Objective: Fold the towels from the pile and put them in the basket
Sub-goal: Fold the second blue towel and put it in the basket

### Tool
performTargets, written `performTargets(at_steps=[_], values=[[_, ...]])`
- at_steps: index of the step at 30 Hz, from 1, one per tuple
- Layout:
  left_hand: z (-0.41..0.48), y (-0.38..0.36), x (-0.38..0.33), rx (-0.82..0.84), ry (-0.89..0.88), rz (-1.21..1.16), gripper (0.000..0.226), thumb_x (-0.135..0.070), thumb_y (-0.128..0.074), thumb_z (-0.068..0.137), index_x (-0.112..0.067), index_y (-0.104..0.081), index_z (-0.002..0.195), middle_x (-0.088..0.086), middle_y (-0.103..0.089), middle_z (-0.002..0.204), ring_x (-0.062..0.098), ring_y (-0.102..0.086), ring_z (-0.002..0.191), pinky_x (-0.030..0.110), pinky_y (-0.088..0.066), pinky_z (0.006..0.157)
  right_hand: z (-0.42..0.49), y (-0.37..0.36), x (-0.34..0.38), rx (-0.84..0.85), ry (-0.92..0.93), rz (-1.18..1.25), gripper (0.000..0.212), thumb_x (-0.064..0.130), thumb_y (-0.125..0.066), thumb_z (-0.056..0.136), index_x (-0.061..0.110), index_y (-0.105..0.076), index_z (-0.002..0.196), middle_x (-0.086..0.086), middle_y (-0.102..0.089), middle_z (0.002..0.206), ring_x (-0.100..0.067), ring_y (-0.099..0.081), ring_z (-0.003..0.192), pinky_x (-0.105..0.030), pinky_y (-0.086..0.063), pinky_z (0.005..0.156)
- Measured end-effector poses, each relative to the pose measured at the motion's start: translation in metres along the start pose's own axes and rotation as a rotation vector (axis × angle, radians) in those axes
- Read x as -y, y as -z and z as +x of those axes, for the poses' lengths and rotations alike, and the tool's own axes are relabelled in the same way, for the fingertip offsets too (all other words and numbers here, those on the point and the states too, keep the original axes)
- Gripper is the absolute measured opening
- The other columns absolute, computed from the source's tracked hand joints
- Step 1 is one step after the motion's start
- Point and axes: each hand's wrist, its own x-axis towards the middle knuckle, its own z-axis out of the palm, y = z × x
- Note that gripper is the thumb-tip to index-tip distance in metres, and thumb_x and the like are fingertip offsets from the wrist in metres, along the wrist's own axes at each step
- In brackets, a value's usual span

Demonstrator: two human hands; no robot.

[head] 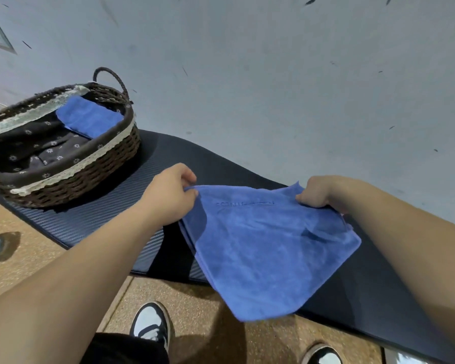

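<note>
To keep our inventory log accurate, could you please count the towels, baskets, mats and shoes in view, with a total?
Towels: 2, the held towel and the folded towel
Baskets: 1, the basket
Mats: 1, the mat
Shoes: 2, the left shoe and the right shoe
Total: 6

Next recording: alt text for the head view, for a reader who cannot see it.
A person's left hand and right hand each pinch a top corner of a blue towel, holding it up over a dark mat. At the left on the mat stands a wicker basket with a folded towel inside.
</note>
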Motion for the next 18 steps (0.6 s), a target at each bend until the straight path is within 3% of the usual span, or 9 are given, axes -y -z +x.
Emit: performTargets(at_steps=[3,7,10,14,16,18], values=[[0.013,-0.017,-0.009,-0.049,0.028,-0.150,0.029,-0.013,-0.064,0.094,-0.022,-0.064,0.121,-0.004,-0.069,0.106,0.015,-0.065,0.100,0.024,-0.048,0.078,0.006,-0.004,-0.018,-0.081,-0.041,0.246,0.018,0.020,-0.055,0.099,0.007,-0.057,0.087,-0.014,-0.064,0.098,-0.032,-0.062,0.081,-0.037,-0.052,0.070],[0.026,-0.037,-0.017,-0.157,0.063,-0.195,0.030,-0.013,-0.065,0.095,-0.020,-0.065,0.124,-0.005,-0.071,0.105,0.010,-0.064,0.096,0.014,-0.042,0.069,0.026,-0.020,-0.036,-0.399,0.053,0.525,0.029,0.036,-0.064,0.098,0.009,-0.057,0.102,-0.013,-0.066,0.105,-0.034,-0.062,0.096,-0.035,-0.043,0.076],[0.027,-0.038,-0.016,-0.213,0.045,-0.115,0.031,-0.013,-0.060,0.098,-0.017,-0.065,0.128,-0.005,-0.073,0.106,0.016,-0.066,0.104,0.020,-0.044,0.079,0.032,-0.031,-0.042,-0.477,0.077,0.652,0.039,0.044,-0.064,0.098,0.012,-0.056,0.119,-0.003,-0.065,0.100,-0.025,-0.058,0.093,-0.031,-0.039,0.079],[0.019,-0.023,-0.021,-0.196,-0.019,0.126,0.039,-0.017,-0.056,0.101,-0.016,-0.058,0.140,0.005,-0.063,0.136,0.026,-0.059,0.123,0.033,-0.046,0.094,0.026,-0.040,-0.048,-0.595,0.174,0.590,0.040,0.042,-0.057,0.101,0.014,-0.057,0.130,-0.004,-0.061,0.117,-0.022,-0.059,0.104,-0.031,-0.041,0.086],[0.004,-0.018,-0.036,-0.135,-0.109,0.274,0.031,-0.020,-0.058,0.100,-0.016,-0.064,0.130,0.003,-0.061,0.132,0.027,-0.059,0.118,0.039,-0.050,0.092,0.012,-0.048,-0.056,-0.655,0.231,0.495,0.027,0.037,-0.054,0.102,0.017,-0.063,0.119,-0.005,-0.059,0.119,-0.024,-0.060,0.100,-0.035,-0.047,0.084],[-0.023,-0.022,-0.057,-0.016,-0.185,0.362,0.019,-0.025,-0.059,0.098,-0.017,-0.068,0.113,0.000,-0.063,0.116,0.026,-0.062,0.106,0.039,-0.053,0.085,-0.009,-0.059,-0.064,-0.702,0.276,0.349,0.016,0.032,-0.056,0.099,0.019,-0.064,0.104,-0.006,-0.056,0.109,-0.026,-0.058,0.093,-0.041,-0.052,0.079]])
